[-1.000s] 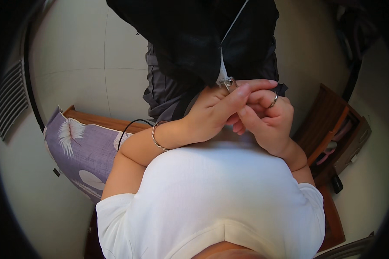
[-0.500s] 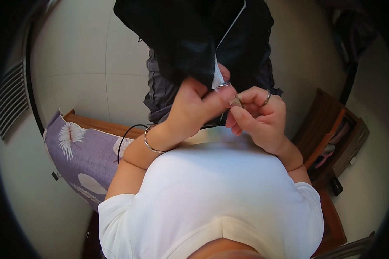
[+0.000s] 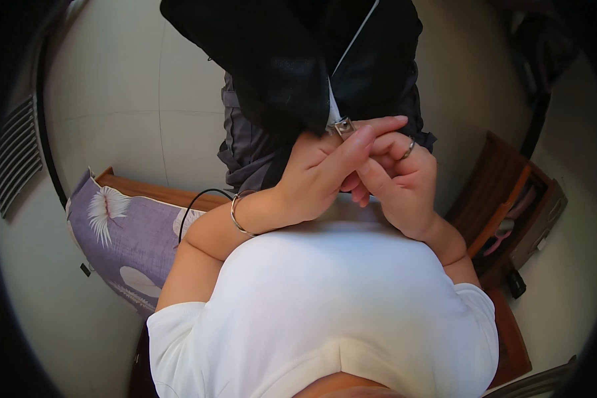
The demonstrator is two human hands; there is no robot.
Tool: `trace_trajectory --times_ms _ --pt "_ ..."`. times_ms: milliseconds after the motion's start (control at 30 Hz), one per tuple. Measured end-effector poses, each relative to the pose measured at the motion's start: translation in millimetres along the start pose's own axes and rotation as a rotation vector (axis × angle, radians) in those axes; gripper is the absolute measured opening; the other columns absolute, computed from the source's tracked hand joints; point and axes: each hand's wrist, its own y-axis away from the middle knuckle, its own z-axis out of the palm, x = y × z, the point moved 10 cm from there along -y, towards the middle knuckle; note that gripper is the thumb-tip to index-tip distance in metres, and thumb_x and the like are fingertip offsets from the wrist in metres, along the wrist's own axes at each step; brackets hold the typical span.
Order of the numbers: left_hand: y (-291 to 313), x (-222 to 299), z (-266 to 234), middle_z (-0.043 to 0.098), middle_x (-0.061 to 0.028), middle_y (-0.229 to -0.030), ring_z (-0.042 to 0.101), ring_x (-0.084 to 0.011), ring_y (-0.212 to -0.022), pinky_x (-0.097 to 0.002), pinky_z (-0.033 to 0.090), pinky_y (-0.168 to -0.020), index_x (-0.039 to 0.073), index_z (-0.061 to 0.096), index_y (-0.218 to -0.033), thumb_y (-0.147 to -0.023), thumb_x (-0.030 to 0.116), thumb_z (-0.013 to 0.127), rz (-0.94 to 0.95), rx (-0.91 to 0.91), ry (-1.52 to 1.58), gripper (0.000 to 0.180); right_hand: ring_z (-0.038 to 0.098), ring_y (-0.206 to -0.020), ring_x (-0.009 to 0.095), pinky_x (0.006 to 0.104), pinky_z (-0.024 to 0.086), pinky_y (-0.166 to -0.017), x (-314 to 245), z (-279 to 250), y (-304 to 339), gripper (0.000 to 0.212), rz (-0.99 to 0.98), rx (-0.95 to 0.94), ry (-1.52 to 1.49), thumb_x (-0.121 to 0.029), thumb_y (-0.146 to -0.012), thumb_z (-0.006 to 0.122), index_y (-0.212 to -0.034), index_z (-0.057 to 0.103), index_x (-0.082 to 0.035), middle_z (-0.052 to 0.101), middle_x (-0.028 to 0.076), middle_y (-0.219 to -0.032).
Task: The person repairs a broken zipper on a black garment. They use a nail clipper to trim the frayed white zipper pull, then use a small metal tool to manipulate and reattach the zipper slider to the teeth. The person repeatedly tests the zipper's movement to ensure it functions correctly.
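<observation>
Black cloth point(image 3: 285, 73) lies over my lap, with a thin white line running down it and widening into a narrow white strip point(image 3: 333, 106). At the strip's lower end sits a small squarish silver metal piece point(image 3: 343, 126) with a dark spot; I cannot tell its kind. My left hand point(image 3: 312, 166) is closed by it, thumb bent over and one finger stretched to the right above my right hand. My right hand point(image 3: 404, 179), with a ring, is curled in, thumb and fingertips together beneath the left fingers. What it pinches, if anything, is hidden.
A purple cloth with white leaf prints point(image 3: 119, 245) covers a wooden piece at the left. An open wooden drawer point(image 3: 501, 205) holding a pink item stands at the right. A black cable point(image 3: 192, 205) runs by my left forearm. A slatted vent point(image 3: 20, 156) is far left.
My left thumb has drawn back and a left finger now extends to the right over my right hand. The metal piece shows more fully. My right hand has barely moved.
</observation>
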Motion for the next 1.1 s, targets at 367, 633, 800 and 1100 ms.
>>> trace_trajectory --times_ms 367,633,800,1100 --pt "-4 -6 4 0.055 -0.0020 -0.067 0.045 -0.0046 -0.050 -0.0155 0.037 -0.047 0.000 0.046 -0.119 -0.093 0.034 0.025 0.000 -0.054 -0.011 0.047 0.060 -0.059 0.011 0.0199 0.049 -0.051 0 -3 2 0.009 -0.015 -0.031 0.016 -0.001 -0.081 0.052 -0.086 0.053 0.007 0.062 0.011 -0.070" --pt "1 2 -9 0.044 0.0038 -0.060 0.040 -0.0018 -0.054 -0.0151 0.033 -0.050 -0.002 0.035 -0.115 -0.068 0.049 0.064 -0.027 0.076 0.138 0.075 0.057 -0.058 0.008 0.0195 0.048 -0.052 -15 3 5 0.009 0.028 -0.069 -0.037 -0.003 -0.081 0.055 -0.085 0.053 0.005 0.061 0.009 -0.069" --pt "5 16 -25 0.032 0.0064 -0.057 0.024 -0.0007 -0.049 -0.0162 0.018 -0.044 0.004 0.044 -0.086 -0.083 0.039 0.051 -0.026 0.134 0.238 0.036 0.055 -0.053 0.009 0.0198 0.046 -0.049 -14 5 4 0.008 0.029 -0.091 0.029 -0.003 -0.081 0.052 -0.083 0.053 0.004 0.060 0.009 -0.065" --pt "7 26 -32 0.038 0.0042 -0.058 0.027 -0.0023 -0.049 -0.0176 0.021 -0.044 0.005 0.048 -0.075 -0.090 0.021 0.042 0.232 0.226 0.112 0.023 0.056 -0.054 0.006 0.0180 0.047 -0.050 -7 6 4 0.009 0.100 -0.119 -0.067 -0.005 -0.081 0.055 -0.081 0.052 0.003 0.060 0.007 -0.065"
